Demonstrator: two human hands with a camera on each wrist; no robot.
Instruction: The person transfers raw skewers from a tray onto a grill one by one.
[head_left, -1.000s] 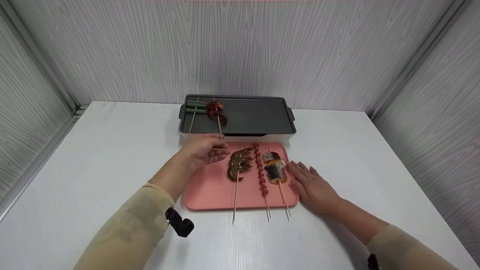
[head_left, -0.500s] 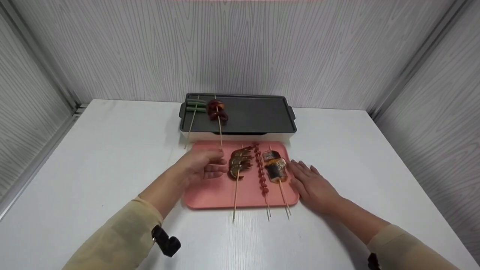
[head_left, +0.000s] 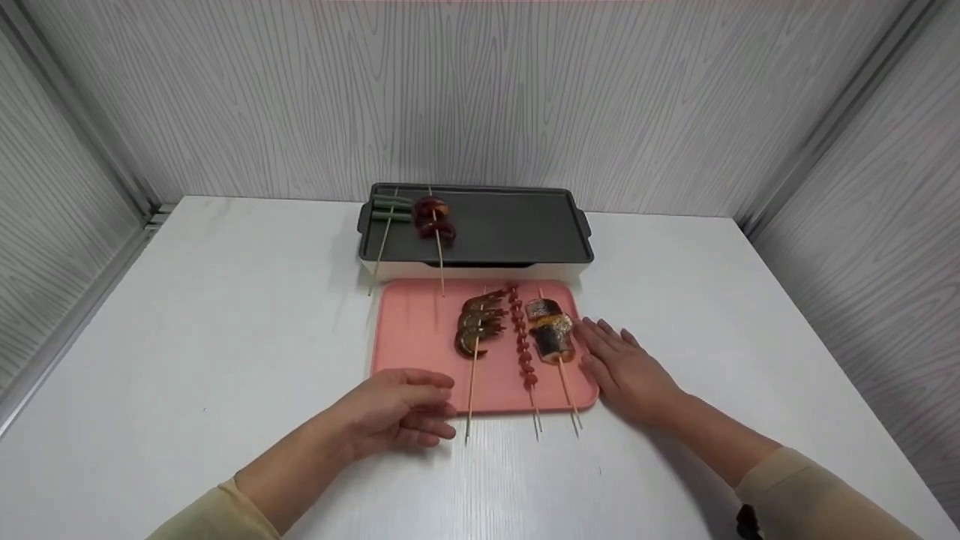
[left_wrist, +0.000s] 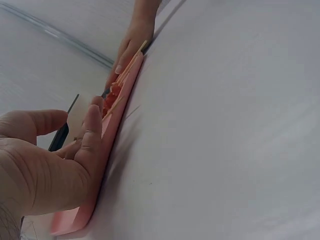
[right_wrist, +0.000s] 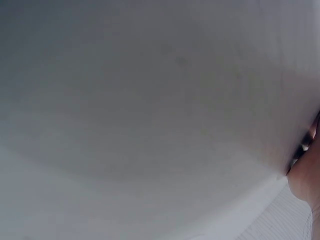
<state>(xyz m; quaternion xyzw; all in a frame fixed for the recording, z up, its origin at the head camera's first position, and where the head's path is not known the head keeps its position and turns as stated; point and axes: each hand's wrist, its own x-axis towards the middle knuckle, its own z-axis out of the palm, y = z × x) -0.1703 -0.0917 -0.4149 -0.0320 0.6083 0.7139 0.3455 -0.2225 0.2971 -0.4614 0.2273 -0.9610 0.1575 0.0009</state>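
Note:
My left hand [head_left: 401, 412] hovers by the front left edge of the pink tray [head_left: 409, 330], fingers apart and loosely bent, nothing between them. Just right of its fingertips is the stick of a shrimp skewer [head_left: 478, 326]. Further right on the tray lie a skewer of small red pieces [head_left: 521, 341] and a fish skewer [head_left: 553, 337] on two sticks. My right hand [head_left: 630, 375] rests with straight fingers against the tray's right edge. In the left wrist view, the left hand [left_wrist: 55, 160] shows spread thumb and fingers. The right wrist view shows mostly blurred white table.
Behind the tray stands a dark griddle [head_left: 510, 225] on a pale base. On its left side lie a skewer of green pieces [head_left: 391, 210] and a skewer of dark red pieces [head_left: 433, 221], their sticks overhanging the front. White table [head_left: 247, 315] surrounds everything; grey panels enclose the back and sides.
My left hand has let go of the dark red skewer's stick, leaving it on the griddle, and has drawn back toward the tray's front edge. The right hand has stayed in place.

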